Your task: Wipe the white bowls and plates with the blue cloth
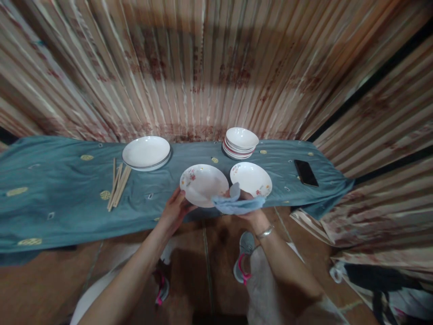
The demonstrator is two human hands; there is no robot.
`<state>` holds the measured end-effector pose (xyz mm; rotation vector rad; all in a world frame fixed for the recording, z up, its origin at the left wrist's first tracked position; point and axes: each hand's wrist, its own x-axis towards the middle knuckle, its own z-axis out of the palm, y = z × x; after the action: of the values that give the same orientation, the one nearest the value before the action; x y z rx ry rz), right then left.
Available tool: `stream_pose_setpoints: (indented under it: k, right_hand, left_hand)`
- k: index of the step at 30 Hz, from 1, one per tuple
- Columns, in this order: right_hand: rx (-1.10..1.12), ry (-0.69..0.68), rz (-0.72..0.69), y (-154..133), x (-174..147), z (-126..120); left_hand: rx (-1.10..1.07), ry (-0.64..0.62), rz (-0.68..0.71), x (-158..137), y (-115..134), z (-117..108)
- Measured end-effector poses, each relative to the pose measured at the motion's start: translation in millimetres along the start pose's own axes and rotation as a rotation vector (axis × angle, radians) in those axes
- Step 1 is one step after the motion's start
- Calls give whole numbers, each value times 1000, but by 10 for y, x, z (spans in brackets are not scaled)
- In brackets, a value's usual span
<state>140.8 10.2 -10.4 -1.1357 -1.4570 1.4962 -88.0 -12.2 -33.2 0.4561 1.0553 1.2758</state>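
My left hand grips the left edge of a white plate with red flowers on its rim, thumb on top and fingers underneath. The plate is tilted toward me at the table's front edge. My right hand is closed on a light blue cloth, which touches the plate's right lower rim; the cloth hides most of the fingers. Just behind that hand lies a second flowered plate on the table.
Blue-green cloth covers the long table. On it are stacked white plates, several wooden chopsticks, a stack of bowls and a black phone. Patterned curtains hang behind; a bag lies lower right.
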Motion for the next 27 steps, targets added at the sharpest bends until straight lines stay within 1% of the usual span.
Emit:
stream_pose_setpoints:
  k: [4,6,9,13,15,19,22,24,27]
  right_hand:
    - [19,-117,153,-12,-81,-135]
    - [2,-119,213,-24,-125,-180]
    - [6,-52,222,-55,-199,-251]
    - [-23,62,93,-92,-270,-405]
    - [-40,139,58,-93,-285,-493]
    - [-17,246,57,-54,-296,-652]
    - [-50,307,84,-2,-310,-785]
    - [-79,345,94,37,-327,-890]
    - [-150,410,66,91,-360,-1044]
  left_hand:
    - [-45,-15,-3,39,43,51]
    - [-60,-30,-8,45,50,114]
    - [-79,-66,-12,43,24,241]
    - [-98,-110,-23,39,-66,448]
    - [-96,-135,-34,42,-122,555]
    - [-83,-185,-42,54,-235,753]
    - [-62,-212,-46,70,-320,875]
    - [-42,-232,-21,94,-382,941]
    - [49,-231,80,167,-483,1017]
